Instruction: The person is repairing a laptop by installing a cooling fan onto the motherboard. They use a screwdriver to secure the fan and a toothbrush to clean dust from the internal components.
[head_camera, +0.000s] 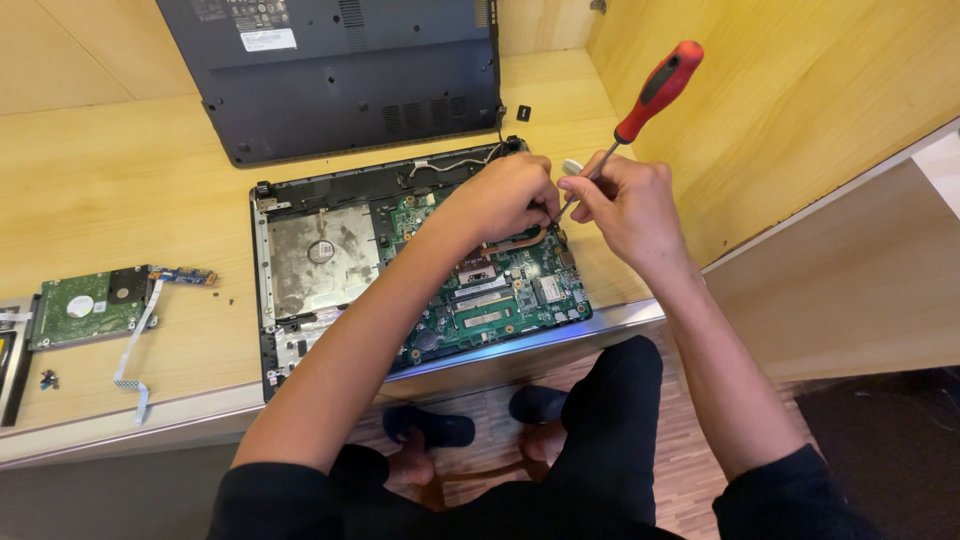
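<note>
The right hand (628, 205) grips a red screwdriver (645, 100); the left hand (505, 195) pinches closed beside its tip, over the open laptop (420, 265) on the counter (120, 190). A slip could scratch the green board (490, 290).

- A pale wooden desk (120, 190) fills most of the view, its grain running smooth and its top lit evenly by soft indoor light.
- Along the front of the desk runs a light grey edge strip (150, 425).
- To the right of the desk rises a wooden side panel (800, 90) in the same honey colour, meeting a second lower panel (850, 290) past a pale trim.
- Below the desk lies a reddish-brown wood-plank floor (690, 470).
- Further right of the desk, the floor turns to a dark mat (890, 450).
</note>
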